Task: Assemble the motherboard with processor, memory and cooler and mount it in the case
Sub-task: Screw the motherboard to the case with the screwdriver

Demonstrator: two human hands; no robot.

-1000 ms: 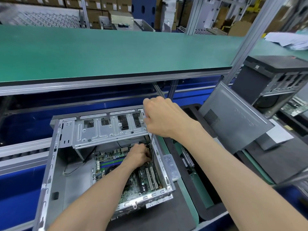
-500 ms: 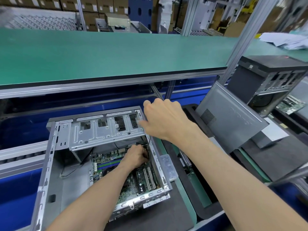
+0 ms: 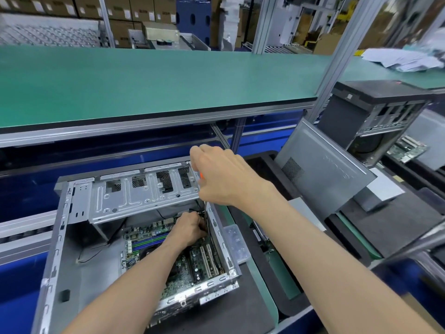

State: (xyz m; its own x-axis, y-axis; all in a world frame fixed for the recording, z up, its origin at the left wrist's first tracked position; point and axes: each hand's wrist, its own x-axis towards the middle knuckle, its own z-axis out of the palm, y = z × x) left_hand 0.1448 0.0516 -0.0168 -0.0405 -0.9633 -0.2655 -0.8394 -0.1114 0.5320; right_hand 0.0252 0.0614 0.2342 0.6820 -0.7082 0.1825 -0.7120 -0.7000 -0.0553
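Note:
An open grey computer case (image 3: 60, 237) lies on its side on a dark foam mat. The green motherboard (image 3: 183, 268) sits inside it, under the silver drive cage (image 3: 144, 194). My right hand (image 3: 224, 174) hovers over the cage's right end and grips the orange handle of a screwdriver (image 3: 201, 175). The thin shaft runs straight down into the case. My left hand (image 3: 190, 229) is inside the case at the board's far right corner, fingers curled round the shaft's lower end. The tip and any screw are hidden.
A clear plastic box (image 3: 237, 244) hangs at the case's right wall. A grey side panel (image 3: 320, 169) leans to the right. Behind it stand a second case (image 3: 375, 112) and another board (image 3: 407, 148). A green shelf (image 3: 144, 80) spans overhead.
My right hand's fingers have shifted on the screwdriver handle, from a tight fist to a looser grip. My left hand stays at the same corner of the board.

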